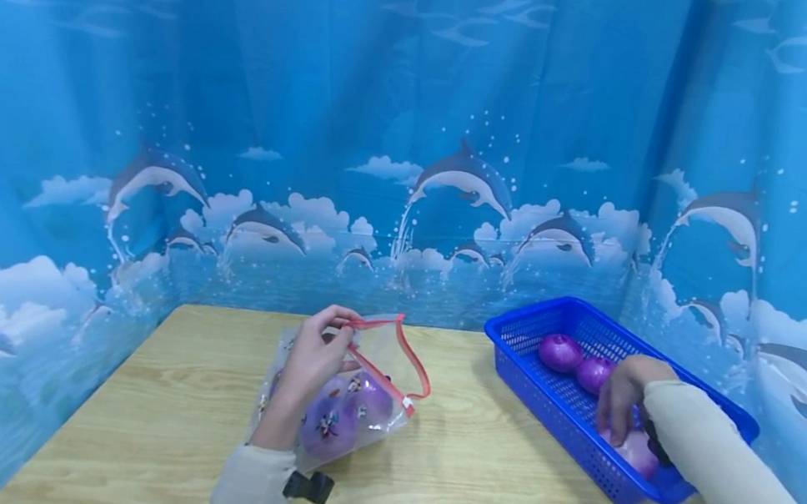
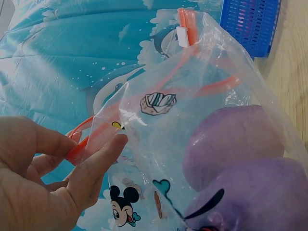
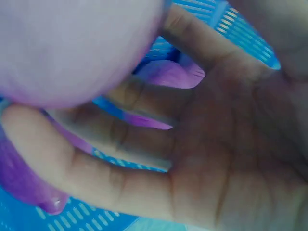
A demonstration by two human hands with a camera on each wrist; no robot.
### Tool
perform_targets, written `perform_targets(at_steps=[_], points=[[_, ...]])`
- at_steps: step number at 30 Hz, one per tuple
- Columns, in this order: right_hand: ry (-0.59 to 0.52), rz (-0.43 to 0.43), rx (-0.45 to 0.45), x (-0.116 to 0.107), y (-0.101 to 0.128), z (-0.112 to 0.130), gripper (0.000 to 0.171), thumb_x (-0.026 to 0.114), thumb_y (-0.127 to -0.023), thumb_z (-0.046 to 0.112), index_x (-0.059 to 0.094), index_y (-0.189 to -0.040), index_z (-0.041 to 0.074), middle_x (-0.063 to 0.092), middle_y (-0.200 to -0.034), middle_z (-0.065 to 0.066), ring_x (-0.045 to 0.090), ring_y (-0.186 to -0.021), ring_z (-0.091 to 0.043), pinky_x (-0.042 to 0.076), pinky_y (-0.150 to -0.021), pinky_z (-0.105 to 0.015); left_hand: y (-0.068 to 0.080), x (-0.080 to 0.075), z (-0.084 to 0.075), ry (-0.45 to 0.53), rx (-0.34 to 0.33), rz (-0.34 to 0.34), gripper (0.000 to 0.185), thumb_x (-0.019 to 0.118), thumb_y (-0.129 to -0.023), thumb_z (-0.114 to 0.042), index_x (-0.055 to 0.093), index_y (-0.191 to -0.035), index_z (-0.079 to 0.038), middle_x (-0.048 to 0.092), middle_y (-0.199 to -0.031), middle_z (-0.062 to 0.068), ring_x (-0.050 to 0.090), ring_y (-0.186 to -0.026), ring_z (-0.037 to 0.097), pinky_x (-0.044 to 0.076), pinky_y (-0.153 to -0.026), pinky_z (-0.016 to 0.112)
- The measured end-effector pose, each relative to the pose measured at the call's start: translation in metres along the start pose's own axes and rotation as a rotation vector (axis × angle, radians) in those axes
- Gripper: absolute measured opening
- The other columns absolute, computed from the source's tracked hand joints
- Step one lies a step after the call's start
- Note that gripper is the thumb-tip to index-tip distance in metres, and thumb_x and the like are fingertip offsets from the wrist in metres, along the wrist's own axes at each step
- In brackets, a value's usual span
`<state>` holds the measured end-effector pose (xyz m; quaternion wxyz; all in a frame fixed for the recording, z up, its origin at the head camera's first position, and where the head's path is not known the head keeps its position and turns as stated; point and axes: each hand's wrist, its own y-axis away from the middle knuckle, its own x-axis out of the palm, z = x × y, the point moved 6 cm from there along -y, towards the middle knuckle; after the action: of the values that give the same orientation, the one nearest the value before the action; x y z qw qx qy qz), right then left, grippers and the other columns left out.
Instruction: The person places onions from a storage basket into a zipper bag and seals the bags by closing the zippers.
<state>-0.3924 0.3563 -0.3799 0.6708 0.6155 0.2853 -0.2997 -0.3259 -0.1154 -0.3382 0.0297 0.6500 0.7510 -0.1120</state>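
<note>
My left hand [image 1: 319, 351] pinches the red-edged rim of a clear zip bag [image 2: 159, 139] printed with cartoon figures. The bag's mouth gapes toward the right, with a white slider [image 1: 407, 405] at one corner. Inside it lie purple onions [image 2: 236, 144], seen through the plastic. Over on the right, my right hand [image 1: 624, 395] reaches into a blue basket [image 1: 544, 400] and grips a paler purple onion [image 3: 72, 48], fingers curled along its side. Two more purple onions [image 1: 561, 353] sit farther back in the basket.
The wooden table [image 1: 451, 476] carries both the bag and the basket. Behind it hangs a blue curtain [image 1: 390, 116] with dolphins, which also runs along both sides. A black strap piece [image 1: 309, 487] shows at my left wrist.
</note>
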Motion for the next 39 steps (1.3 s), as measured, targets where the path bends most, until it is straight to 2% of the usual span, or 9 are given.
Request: perform_targets(at_steps=[3, 8, 15, 19, 22, 25, 34, 39], points=[[-0.071, 0.009, -0.058, -0.005, 0.003, -0.001, 0.029, 0.085, -0.081, 0.018, 0.079, -0.109, 0.023, 0.066, -0.114, -0.021, 0.066, -0.099, -0.041, 0.063, -0.086, -0.053, 0.0, 0.0, 0.0, 0.001, -0.002, 0.0, 0.023, 0.049, -0.105, -0.01, 0.067, -0.12, -0.01, 0.06, -0.111, 0.018, 0.066, -0.083, 0.023, 0.068, -0.072, 0.035], [-0.225, 0.077, -0.133, -0.011, 0.008, -0.003, 0.041, 0.077, -0.086, 0.01, 0.071, -0.126, 0.011, 0.052, -0.137, -0.033, 0.063, -0.111, -0.049, 0.057, -0.098, -0.062, 0.0, 0.0, -0.001, 0.015, 0.006, 0.001, 0.023, 0.049, -0.106, -0.009, 0.068, -0.12, -0.009, 0.06, -0.112, 0.019, 0.066, -0.082, 0.022, 0.068, -0.072, 0.035], [-0.352, 0.039, -0.16, -0.021, 0.014, -0.01, 0.053, 0.076, -0.085, 0.011, 0.062, -0.136, 0.007, 0.038, -0.147, -0.041, 0.045, -0.13, -0.061, 0.053, -0.099, -0.071, -0.001, 0.001, 0.0, 0.017, 0.0, 0.004, 0.023, 0.049, -0.107, -0.01, 0.068, -0.12, -0.01, 0.059, -0.114, 0.018, 0.066, -0.083, 0.021, 0.068, -0.073, 0.035], [-0.42, 0.039, -0.187, -0.022, 0.016, -0.008, 0.059, 0.074, -0.088, 0.012, 0.053, -0.143, 0.003, 0.03, -0.15, -0.043, 0.049, -0.127, -0.054, 0.058, -0.094, -0.065, -0.001, 0.001, -0.001, 0.017, -0.002, 0.006, 0.023, 0.049, -0.107, -0.011, 0.067, -0.12, -0.01, 0.059, -0.114, 0.018, 0.066, -0.083, 0.022, 0.068, -0.073, 0.036], [-0.406, 0.02, -0.223, -0.025, 0.018, -0.004, 0.06, 0.074, -0.091, 0.016, 0.05, -0.144, 0.003, 0.029, -0.149, -0.043, 0.057, -0.117, -0.046, 0.064, -0.085, -0.058, 0.0, 0.0, -0.001, 0.017, 0.0, 0.008, 0.023, 0.049, -0.107, -0.011, 0.067, -0.12, -0.01, 0.059, -0.115, 0.018, 0.065, -0.083, 0.022, 0.068, -0.073, 0.036], [-0.372, -0.013, -0.258, -0.03, 0.021, 0.0, 0.059, 0.073, -0.092, 0.018, 0.049, -0.144, 0.002, 0.028, -0.148, -0.043, 0.06, -0.113, -0.043, 0.066, -0.08, -0.056, 0.0, 0.0, -0.001, 0.015, 0.002, 0.007, 0.023, 0.049, -0.107, -0.01, 0.067, -0.121, -0.01, 0.059, -0.115, 0.018, 0.065, -0.083, 0.022, 0.068, -0.073, 0.036], [-0.354, -0.061, -0.354, -0.045, 0.031, 0.017, 0.059, 0.071, -0.096, 0.021, 0.048, -0.145, -0.001, 0.029, -0.147, -0.041, 0.059, -0.114, -0.04, 0.066, -0.082, -0.053, 0.0, 0.0, 0.0, 0.008, -0.011, -0.003, 0.023, 0.049, -0.107, -0.011, 0.068, -0.12, -0.011, 0.059, -0.116, 0.017, 0.066, -0.086, 0.023, 0.068, -0.073, 0.035], [-0.327, -0.104, -0.383, -0.051, 0.036, 0.025, 0.063, 0.071, -0.097, 0.025, 0.045, -0.148, -0.001, 0.027, -0.15, -0.041, 0.057, -0.119, -0.041, 0.067, -0.082, -0.048, -0.001, -0.001, 0.001, 0.009, -0.009, -0.003, 0.023, 0.049, -0.107, -0.011, 0.068, -0.12, -0.011, 0.059, -0.116, 0.017, 0.066, -0.086, 0.023, 0.068, -0.073, 0.035]])
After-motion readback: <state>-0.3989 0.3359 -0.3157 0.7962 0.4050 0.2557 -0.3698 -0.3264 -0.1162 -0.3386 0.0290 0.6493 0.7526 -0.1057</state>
